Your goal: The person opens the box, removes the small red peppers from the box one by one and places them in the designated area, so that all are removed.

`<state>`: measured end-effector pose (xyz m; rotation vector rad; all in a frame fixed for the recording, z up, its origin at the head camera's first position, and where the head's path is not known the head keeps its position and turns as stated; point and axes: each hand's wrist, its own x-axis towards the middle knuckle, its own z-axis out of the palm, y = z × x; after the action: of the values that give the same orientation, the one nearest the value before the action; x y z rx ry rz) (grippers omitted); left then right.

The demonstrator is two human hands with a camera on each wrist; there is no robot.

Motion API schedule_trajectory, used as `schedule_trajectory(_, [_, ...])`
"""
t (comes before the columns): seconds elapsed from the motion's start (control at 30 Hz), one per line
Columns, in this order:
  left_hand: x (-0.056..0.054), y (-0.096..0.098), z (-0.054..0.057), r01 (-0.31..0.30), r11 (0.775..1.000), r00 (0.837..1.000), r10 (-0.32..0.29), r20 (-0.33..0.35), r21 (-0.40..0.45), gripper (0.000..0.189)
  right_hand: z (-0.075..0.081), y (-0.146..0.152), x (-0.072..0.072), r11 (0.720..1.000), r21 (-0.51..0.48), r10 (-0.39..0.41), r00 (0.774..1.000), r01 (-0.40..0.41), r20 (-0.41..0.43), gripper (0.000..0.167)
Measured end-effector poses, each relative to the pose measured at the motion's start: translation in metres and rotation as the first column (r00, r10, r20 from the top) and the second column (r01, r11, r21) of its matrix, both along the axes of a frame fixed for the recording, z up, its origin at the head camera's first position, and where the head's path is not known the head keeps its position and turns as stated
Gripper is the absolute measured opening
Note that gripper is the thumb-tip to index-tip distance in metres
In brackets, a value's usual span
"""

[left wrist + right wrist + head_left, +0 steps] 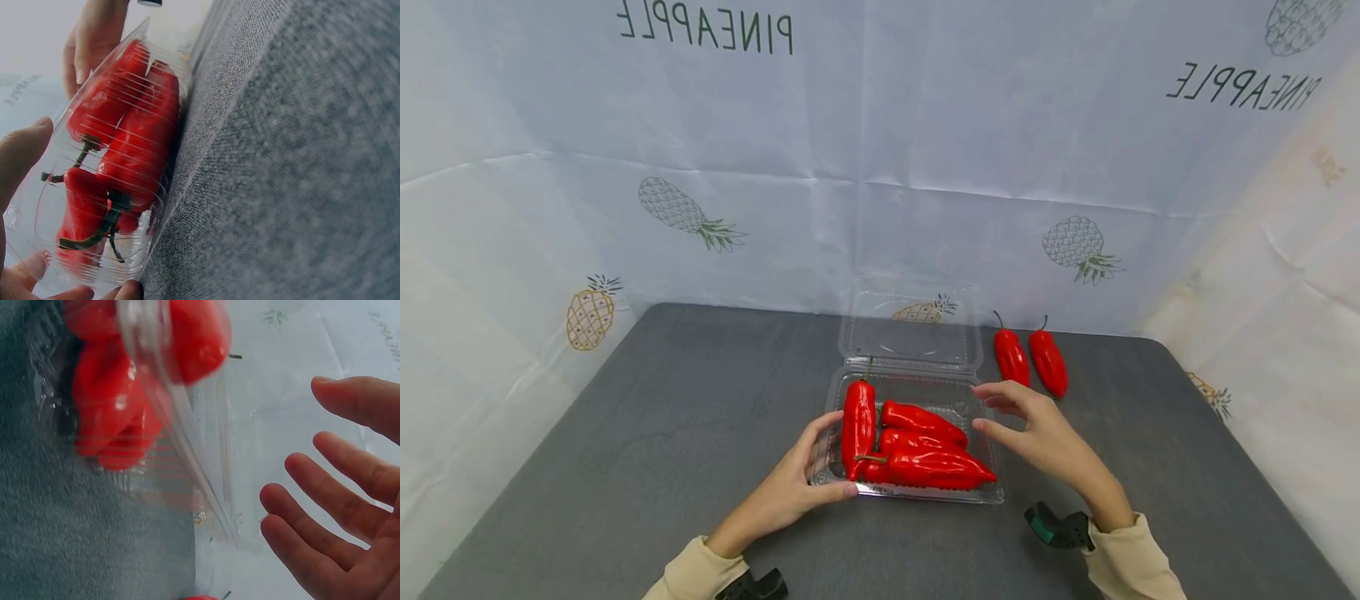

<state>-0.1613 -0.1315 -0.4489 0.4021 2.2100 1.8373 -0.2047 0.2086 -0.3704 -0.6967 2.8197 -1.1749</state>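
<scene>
Apparently the loading step is in hand: a clear plastic box (pixel 925 495) sits on the grey table (pixel 715 400), its lid (pixel 910 342) folded back on the far side, and red peppers lie inside. At least 4 can be made out: an upper pepper (pixel 923 421), a middle pepper (pixel 917 442) and a front pepper (pixel 934 468) lie crosswise, and a lengthwise pepper (pixel 859 421) runs along the left wall. A bit of red beneath the front ones may be another; the exact count cannot be told. Outside, 2 loose peppers (pixel 1011 357) (pixel 1049 363) lie near the far right corner, just beyond the right hand (pixel 1037 433).

Judgement: if filling is to go on, the next move calls for the right hand to reach those 2, then to use the bare far-right part of the box. The front pepper's tip comes close to the right front corner, so it may need nudging inward before any closing.

Hand pose: left hand (pixel 786 492) holds the box by its near-left corner, thumb at the front edge, fingers curved about the left wall; the grip looks light. Right hand is held by the right rim, fingers fanned and bent slightly, thumb well apart; nothing lies between them. In the right wrist view its fingertips look clear of the plastic. Forearms come in from both lower corners.
</scene>
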Motion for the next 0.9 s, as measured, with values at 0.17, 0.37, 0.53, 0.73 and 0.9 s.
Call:
schedule_trajectory(0.17, [0.000, 0.000, -0.001, 0.004, 1.000, 1.000, -0.004, 0.000, 0.005, 0.090, -0.002, -0.007, 0.003, 0.998, -0.006, 0.055, 0.998, -0.055, 0.011, 0.042])
schedule_trajectory(0.37, [0.001, 0.000, -0.001, 0.003, 1.000, 1.000, -0.003, -0.012, 0.003, 0.090, -0.006, -0.019, 0.006, 0.993, -0.020, 0.115, 0.990, -0.114, 0.077, 0.045])
schedule_trajectory(0.53, [0.001, 0.000, -0.001, 0.004, 1.000, 1.000, -0.004, -0.006, 0.005, 0.090, -0.011, -0.028, 0.009, 0.988, 0.000, 0.151, 0.981, -0.152, 0.120, 0.048])
schedule_trajectory(0.73, [0.001, 0.000, 0.000, 0.005, 1.000, 1.000, -0.005, -0.009, 0.007, 0.091, -0.018, -0.038, 0.012, 0.983, 0.022, 0.180, 0.975, -0.184, 0.134, 0.047])
schedule_trajectory(0.9, [0.001, 0.001, 0.001, 0.005, 1.000, 1.000, -0.005, -0.012, 0.006, 0.091, -0.020, -0.043, 0.014, 0.981, 0.035, 0.185, 0.970, -0.192, 0.158, 0.046])
